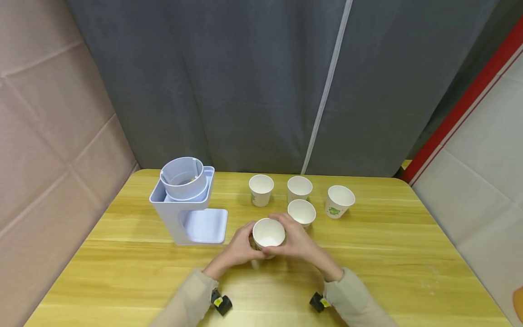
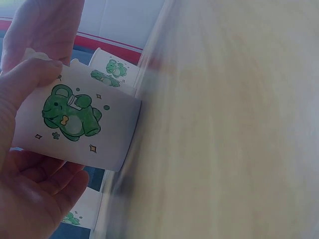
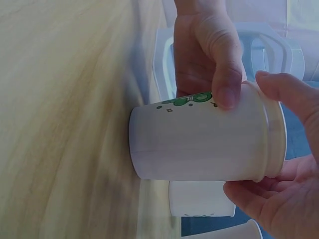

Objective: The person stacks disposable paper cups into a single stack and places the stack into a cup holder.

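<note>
From my remote station I see the nested paper cups [image 3: 204,139] standing upright between both hands, right of the dispenser [image 1: 169,219], my left hand [image 1: 241,246] gripping the wall, my right hand [image 1: 297,240] gripping near the rim, neither hand nearer

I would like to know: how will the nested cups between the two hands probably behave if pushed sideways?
The nested cups are likely light, since the top cup looks empty. Their thin, paper-like walls may dent under a hard squeeze. Pushed high up, they could tip, because they taper toward the base.
</note>
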`<action>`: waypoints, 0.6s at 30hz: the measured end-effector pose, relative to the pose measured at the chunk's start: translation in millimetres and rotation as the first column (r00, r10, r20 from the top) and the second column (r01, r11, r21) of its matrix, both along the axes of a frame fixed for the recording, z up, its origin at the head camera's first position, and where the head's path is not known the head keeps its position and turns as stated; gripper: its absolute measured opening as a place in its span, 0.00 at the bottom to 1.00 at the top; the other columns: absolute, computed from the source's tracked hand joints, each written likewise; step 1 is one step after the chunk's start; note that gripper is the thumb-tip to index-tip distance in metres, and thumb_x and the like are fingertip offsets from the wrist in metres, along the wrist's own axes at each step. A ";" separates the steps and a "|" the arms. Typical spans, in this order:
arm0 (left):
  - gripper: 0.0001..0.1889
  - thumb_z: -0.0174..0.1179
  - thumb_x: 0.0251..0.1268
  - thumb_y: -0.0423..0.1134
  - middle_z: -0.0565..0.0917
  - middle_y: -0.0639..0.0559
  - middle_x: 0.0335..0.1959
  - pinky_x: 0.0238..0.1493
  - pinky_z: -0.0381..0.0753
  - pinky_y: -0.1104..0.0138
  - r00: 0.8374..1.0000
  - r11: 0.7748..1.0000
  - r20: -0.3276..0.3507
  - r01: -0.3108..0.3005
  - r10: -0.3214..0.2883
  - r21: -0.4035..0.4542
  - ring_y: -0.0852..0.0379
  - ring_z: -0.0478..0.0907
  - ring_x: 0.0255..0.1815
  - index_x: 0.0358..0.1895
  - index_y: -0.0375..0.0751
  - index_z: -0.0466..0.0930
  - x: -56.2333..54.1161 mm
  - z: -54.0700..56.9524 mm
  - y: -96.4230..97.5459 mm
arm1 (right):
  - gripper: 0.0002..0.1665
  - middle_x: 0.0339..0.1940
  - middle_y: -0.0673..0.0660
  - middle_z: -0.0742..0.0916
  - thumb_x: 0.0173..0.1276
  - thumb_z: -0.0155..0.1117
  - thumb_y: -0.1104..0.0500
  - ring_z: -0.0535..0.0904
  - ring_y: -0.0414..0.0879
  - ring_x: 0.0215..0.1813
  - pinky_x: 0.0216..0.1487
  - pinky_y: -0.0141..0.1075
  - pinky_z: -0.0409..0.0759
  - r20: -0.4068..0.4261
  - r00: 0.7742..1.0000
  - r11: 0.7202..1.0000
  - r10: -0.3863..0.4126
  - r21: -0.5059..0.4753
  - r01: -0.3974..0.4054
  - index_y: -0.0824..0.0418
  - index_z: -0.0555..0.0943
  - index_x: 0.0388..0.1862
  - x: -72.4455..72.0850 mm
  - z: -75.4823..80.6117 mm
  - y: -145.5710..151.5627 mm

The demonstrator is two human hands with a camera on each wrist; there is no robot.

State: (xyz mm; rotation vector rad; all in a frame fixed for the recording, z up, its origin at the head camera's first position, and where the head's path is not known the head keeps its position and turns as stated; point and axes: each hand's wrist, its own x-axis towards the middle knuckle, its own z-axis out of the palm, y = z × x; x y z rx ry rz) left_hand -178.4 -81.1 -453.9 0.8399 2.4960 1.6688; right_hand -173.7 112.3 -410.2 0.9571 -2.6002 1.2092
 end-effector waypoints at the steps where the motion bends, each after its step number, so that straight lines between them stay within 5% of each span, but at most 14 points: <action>1: 0.36 0.76 0.39 0.36 0.78 0.40 0.50 0.52 0.76 0.57 1.000 1.000 -0.002 -0.002 0.002 -0.001 0.45 0.75 0.50 0.56 0.29 0.71 -2.3 -5.0 -0.5 | 0.43 0.52 0.62 0.79 0.43 0.79 0.52 0.76 0.53 0.51 0.49 0.46 0.77 0.001 1.000 1.000 0.002 0.001 -0.002 0.70 0.73 0.55 0.1 -0.2 0.2; 18: 0.35 0.76 0.39 0.36 0.79 0.42 0.49 0.52 0.76 0.59 1.000 1.000 0.002 0.010 -0.010 0.007 0.46 0.75 0.50 0.56 0.31 0.72 -3.3 -5.3 -1.4 | 0.43 0.51 0.64 0.79 0.45 0.78 0.52 0.76 0.55 0.50 0.47 0.48 0.77 -0.003 1.000 0.999 0.030 0.020 -0.030 0.73 0.72 0.56 -1.3 -3.5 2.0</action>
